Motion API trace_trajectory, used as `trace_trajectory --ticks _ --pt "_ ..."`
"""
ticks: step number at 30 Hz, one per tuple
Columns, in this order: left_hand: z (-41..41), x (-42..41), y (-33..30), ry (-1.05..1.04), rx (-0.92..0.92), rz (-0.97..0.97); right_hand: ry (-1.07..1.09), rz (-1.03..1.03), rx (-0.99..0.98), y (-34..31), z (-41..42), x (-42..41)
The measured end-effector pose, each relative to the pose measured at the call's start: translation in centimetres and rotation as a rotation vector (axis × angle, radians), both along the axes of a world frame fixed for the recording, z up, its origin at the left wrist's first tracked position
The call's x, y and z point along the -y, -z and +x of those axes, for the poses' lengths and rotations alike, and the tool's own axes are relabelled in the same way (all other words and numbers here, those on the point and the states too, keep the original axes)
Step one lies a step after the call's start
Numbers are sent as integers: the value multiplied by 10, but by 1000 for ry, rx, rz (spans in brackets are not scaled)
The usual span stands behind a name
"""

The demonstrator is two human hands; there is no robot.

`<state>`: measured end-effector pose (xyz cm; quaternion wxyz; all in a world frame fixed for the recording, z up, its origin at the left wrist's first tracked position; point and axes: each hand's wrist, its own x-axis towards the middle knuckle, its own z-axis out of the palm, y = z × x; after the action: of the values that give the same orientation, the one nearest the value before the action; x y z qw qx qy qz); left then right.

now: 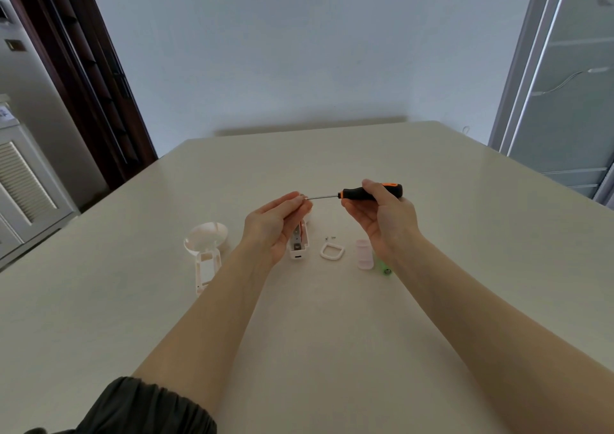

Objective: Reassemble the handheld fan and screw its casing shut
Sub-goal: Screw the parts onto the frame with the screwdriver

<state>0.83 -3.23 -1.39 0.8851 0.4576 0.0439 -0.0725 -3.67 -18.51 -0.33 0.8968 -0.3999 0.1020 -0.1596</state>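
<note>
Item: screwdriver (370, 193), your right hand (382, 214) gripped; left hand (275, 221) pinched something tiny at tip (screw, probably); steadiness advised.

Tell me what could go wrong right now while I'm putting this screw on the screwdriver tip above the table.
1. The left hand pinches something tiny at the tip of the screwdriver, in mid-air; if it slips, it could bounce off the table and get lost.
2. The loose screws lie unguarded near the white ring; a forearm could sweep them away.
3. The green battery lies right under the right wrist and could roll if nudged.
</note>
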Motion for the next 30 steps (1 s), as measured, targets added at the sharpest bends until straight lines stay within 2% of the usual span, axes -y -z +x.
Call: trace_trajectory --ticks 6,11,14,19,24,30 --pt "-2 2 -2 -20 3 16 -2 -28 12 0 1 0" --pt "-2 1 -1 -51 -5 40 -4 -158 89 0 1 -2" --pt "-2 1 -3 -61 -30 12 7 -232 135 0 0 -6" --pt "-4 3 -6 -55 -91 -73 14 -233 152 2 1 -9" --pt "-4 -1 -5 -57 -17 12 15 -324 162 0 1 -8" --pt "-4 -5 -5 1 34 75 0 -241 147 1 1 -5"
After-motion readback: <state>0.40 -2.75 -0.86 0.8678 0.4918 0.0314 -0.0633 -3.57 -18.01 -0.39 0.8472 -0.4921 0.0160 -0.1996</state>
